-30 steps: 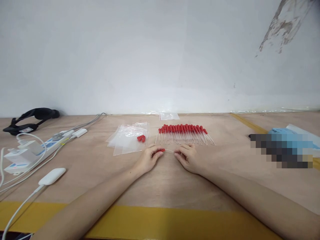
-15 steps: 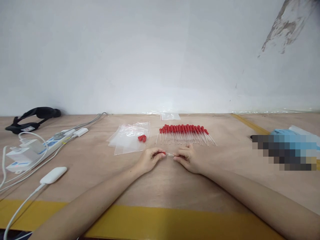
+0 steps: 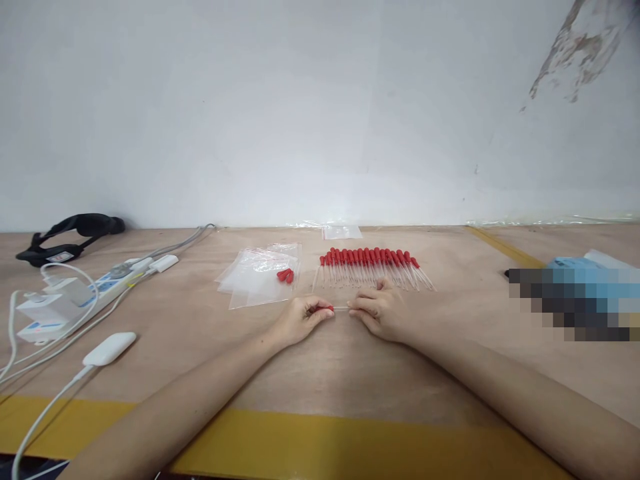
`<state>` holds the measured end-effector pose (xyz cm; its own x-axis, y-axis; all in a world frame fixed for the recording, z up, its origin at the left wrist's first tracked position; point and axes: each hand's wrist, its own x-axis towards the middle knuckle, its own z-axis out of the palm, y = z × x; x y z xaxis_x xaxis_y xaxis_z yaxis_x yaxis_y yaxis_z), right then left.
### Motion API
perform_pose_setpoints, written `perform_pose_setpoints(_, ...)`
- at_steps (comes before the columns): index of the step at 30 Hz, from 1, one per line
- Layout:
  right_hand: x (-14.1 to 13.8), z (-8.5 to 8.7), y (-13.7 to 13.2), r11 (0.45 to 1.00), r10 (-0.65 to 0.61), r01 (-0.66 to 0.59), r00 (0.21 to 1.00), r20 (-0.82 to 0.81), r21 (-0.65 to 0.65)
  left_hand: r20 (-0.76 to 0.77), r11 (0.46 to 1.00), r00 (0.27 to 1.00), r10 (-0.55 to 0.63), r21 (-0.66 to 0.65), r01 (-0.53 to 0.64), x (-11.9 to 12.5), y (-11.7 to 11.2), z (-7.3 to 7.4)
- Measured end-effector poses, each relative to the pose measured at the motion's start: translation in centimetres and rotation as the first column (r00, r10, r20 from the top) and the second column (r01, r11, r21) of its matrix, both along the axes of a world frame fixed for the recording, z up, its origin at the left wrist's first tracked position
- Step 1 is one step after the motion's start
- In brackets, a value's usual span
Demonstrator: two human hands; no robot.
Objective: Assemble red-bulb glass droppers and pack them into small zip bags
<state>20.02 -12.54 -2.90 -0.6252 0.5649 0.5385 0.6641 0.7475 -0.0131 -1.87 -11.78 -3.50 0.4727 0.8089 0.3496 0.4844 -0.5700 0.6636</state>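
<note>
L of ctr, toward the bench's (image 3: 330,380) back edge, bags (image 3: 260,283) are lying overlapped, w/ spare bulbs (image 3: 289,279) resting on top. Nr mid-bench, L hand (image 3: 301,318) is pinching a red bulb (image 3: 331,308). A thin clear tube (image 3: 342,309) is spanning the gap btwn the hands; R hand (image 3: 381,315) is gripping its other end. Can't tell how deep it's seating. Best be lining both up straight, gripping the tube close to the bulb so it isn't flexing, & pushing w/ a slight twist, not sideways. Behind R hand, a row of droppers (image 3: 373,257) is lying w/ red ends facing the back edge; knuckles should be clearing the tips.
</note>
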Motion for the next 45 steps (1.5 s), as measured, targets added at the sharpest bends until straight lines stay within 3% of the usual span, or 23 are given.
perform_pose_setpoints(4,-0.6,0.7,-0.9,0.998,-0.026,0.025,0.999,-0.034,-0.053,0.008,0.999,0.999,0.031,0.043,-0.031,-0.1,-0.1,0.0)
perform_pose_setpoints(9,-0.3,1.2,-1.0,0.991,0.015,-0.016,1.000,-0.013,-0.136,-0.043,0.997,0.998,-0.050,0.058,0.052,-0.2,-0.4,0.1)
perform_pose_setpoints(22,-1.3,-0.4,-0.6,0.986,-0.028,0.030,1.000,0.013,-0.162,-0.116,0.972,0.988,-0.104,0.200,0.126,0.0,-0.6,-0.1)
perform_pose_setpoints(27,-1.6,0.7,-1.0,0.982,-0.051,0.062,0.997,0.065,-0.178,-0.142,0.970,0.986,-0.088,0.214,0.118,-0.3,0.1,0.0)
perform_pose_setpoints(30,-1.4,1.6,-1.1,0.975,-0.057,0.072,0.996,0.075,-0.211,-0.147,0.954,0.988,-0.044,0.286,0.086,-1.2,1.0,0.6)
perform_pose_setpoints(33,-1.0,2.5,0.0,0.929,-0.135,0.118,0.991,-0.023,-0.352,-0.110,0.906,0.980,0.164,0.409,-0.105,-3.0,2.8,0.9)
perform_pose_setpoints(37,-2.0,3.3,3.2,0.807,-0.400,0.253,0.899,-0.179,-0.534,-0.069,0.803,0.885,0.460,0.458,-0.381,-5.8,5.5,0.4)
perform_pose_setpoints(41,-5.1,3.2,6.4,0.729,-0.604,0.476,0.786,-0.133,-0.492,-0.153,0.848,0.874,0.461,0.364,-0.384,-7.2,6.7,-0.5)
perform_pose_setpoints(45,-8.0,2.2,8.4,0.665,-0.671,0.583,0.741,-0.031,-0.467,-0.203,0.883,0.888,0.412,0.329,-0.335,-7.1,6.7,-0.6)
